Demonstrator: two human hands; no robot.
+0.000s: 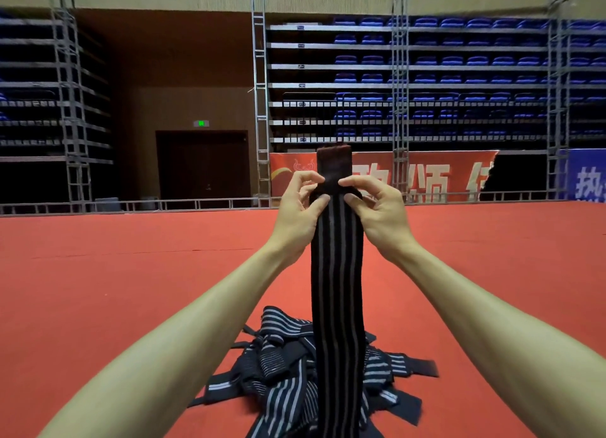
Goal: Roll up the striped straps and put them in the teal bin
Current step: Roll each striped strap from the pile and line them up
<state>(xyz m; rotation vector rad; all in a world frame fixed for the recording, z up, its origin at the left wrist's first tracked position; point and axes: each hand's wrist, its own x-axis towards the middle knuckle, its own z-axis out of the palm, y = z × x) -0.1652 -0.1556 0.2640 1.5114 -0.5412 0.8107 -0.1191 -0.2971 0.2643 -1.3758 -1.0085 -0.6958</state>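
Observation:
A long black strap with grey stripes point(337, 290) hangs straight down in front of me, its plain dark end sticking up above my fingers. My left hand point(300, 211) pinches the strap's left edge near the top between thumb and fingers. On the opposite edge, at the same height, my right hand point(377, 213) pinches it too. The strap's lower part drops onto a heap of several more striped straps point(282, 368) lying tangled on the red floor. No teal bin is in view.
Red carpeted floor point(131, 290) spreads all around the heap. A low metal rail point(164, 204) borders it at the back. Beyond stand truss towers point(260, 93), banners point(426, 178), a dark door point(203, 165) and tiers of blue seats point(459, 77).

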